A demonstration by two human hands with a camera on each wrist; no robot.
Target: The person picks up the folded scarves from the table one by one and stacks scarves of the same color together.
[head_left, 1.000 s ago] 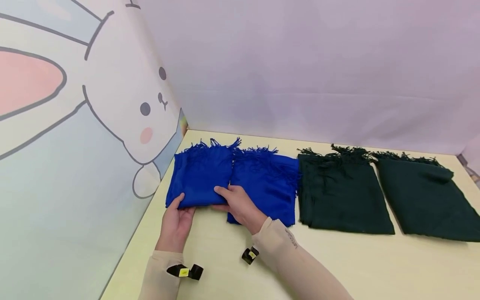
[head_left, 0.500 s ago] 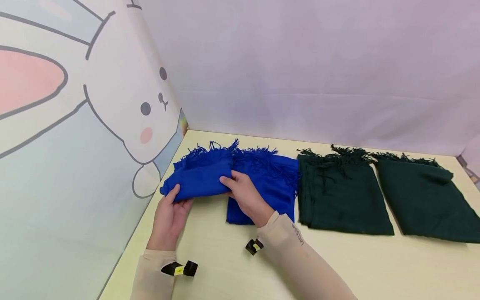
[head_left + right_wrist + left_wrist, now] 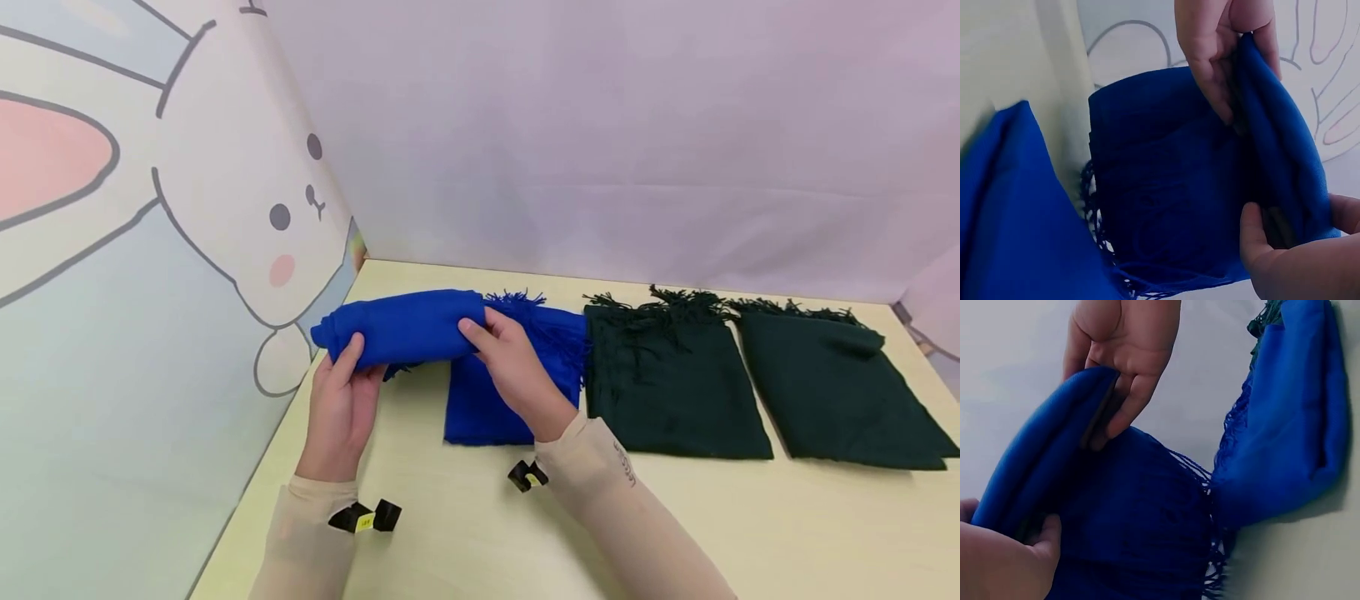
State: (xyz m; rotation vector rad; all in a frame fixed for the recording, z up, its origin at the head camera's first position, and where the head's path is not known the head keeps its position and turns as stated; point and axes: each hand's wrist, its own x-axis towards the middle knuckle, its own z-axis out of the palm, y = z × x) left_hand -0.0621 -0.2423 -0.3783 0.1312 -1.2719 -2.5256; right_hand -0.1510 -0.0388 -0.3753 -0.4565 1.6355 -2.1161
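Note:
A blue fringed scarf (image 3: 408, 325), folded over into a thick flat bundle, is lifted at the table's left end. My left hand (image 3: 341, 421) grips its left end, thumb on the near face and fingers underneath. The right hand (image 3: 517, 367) pinches the other end, thumb on top. From below, the wrist views show a doubled-over edge (image 3: 1291, 150) between both hands, with a dark layer and tassels (image 3: 1210, 575) hanging beyond it. A second folded blue scarf (image 3: 491, 404) lies on the table just right of the lifted one, partly hidden by it and my right hand.
Two dark green folded scarves, one in the middle (image 3: 675, 392) and one farther right (image 3: 832, 392), lie in the same row, fringes toward the back. A pale wall (image 3: 600, 125) stands behind the table (image 3: 450, 533); a rabbit-printed wall (image 3: 202, 350) borders its left side.
Both hands have raised the blue scarf's near edge and carried it away toward the back, rolling it over. Its fringe, visible on top before, is now mostly hidden underneath. The other scarves stay put.

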